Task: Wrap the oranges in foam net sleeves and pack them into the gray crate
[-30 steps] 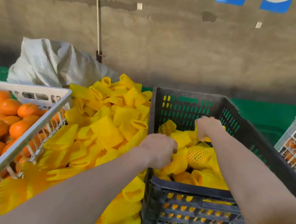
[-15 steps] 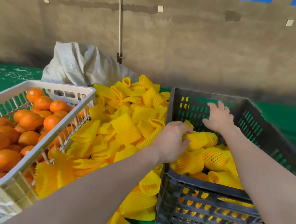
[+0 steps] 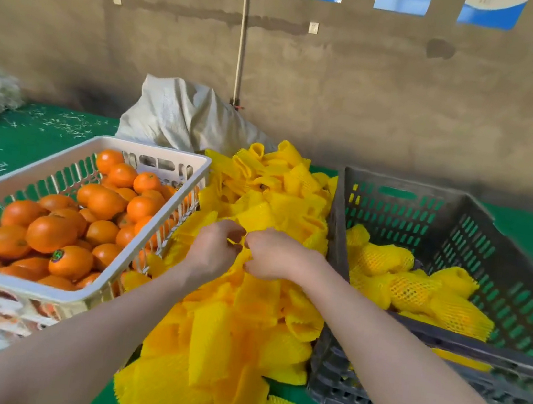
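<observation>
Oranges (image 3: 51, 231), round and glossy, lie loose in the white slatted plastic basket (image 3: 150, 149), while fingers of the left hand (image 3: 215, 249) and right hand (image 3: 276, 255) pinch one yellow foam net sleeve (image 3: 241, 259) on the pile (image 3: 234, 333) beside the gray plastic crate (image 3: 455, 199) — better to tease its mouth wide open first.

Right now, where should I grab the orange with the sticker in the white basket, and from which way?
Probably from straight above, with your fingers round its wide middle. The stickered orange lies on top of the pile in the white basket, so its top is bare, while neighbours and the basket wall crowd its sides.
</observation>
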A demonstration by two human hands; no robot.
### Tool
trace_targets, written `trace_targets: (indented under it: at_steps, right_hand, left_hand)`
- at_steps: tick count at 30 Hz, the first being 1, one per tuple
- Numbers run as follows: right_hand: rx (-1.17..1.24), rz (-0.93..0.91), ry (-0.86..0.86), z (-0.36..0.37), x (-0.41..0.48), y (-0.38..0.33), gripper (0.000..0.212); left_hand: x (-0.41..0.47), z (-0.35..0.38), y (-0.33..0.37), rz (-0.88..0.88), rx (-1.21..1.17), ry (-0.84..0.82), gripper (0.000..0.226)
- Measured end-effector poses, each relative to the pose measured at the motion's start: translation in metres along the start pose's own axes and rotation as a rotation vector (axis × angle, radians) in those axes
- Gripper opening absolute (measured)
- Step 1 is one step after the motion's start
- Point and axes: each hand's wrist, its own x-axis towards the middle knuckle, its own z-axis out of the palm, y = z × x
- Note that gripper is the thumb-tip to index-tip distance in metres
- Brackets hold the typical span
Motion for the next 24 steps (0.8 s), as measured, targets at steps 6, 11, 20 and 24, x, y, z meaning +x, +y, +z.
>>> trace_targets:
  at_steps: [6, 11, 20, 24]
  right_hand:
    - [-0.149, 0.135, -0.380, 0.054, 0.011, -0.008, 0.085]
    - [0.070, 0.223, 0.053, 0.047, 0.010, -0.001, 0.045]
    - [0.462, -0.101, 0.391, 0.023, -0.013, -0.072, 0.049]
    - [0.709, -0.022, 0.620, 0.003, -0.001, -0.084, 0.041]
  left_hand:
    - [-0.020, -0.026, -0.043, -0.066, -0.075, 0.042, 0.024]
    - [-0.028, -0.045, -0.057, -0.221, -0.291, -0.003, 0.026]
    - [-0.023, -0.073, -0.038, -0.454, -0.827, -0.108, 0.029]
    - [-0.025, -0.087, -0.053, -0.266, -0.722, -0.068, 0.020]
